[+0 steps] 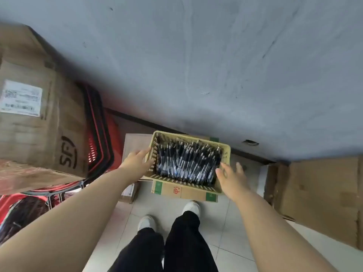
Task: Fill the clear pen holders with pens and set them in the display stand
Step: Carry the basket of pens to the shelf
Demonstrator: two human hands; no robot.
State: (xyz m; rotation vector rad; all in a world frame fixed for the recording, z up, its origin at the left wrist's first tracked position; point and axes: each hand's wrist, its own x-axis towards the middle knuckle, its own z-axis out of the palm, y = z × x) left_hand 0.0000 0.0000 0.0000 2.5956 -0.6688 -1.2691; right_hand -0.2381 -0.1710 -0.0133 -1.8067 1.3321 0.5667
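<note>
Pens (186, 162) heaped in yellow basket (225, 154), atop small carton (184, 192) by wall, so w/in easy reach. Left hand (135, 163) fingers spread, touching left side; right hand (231, 178) spread beside right corner, gripping nothing yet. Prob. flanking to lift. Holders, stand not visible.

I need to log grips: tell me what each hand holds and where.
Nothing is gripped. The left hand rests open against the left wall of the basket of pens; the right hand is open at its right corner.
</note>
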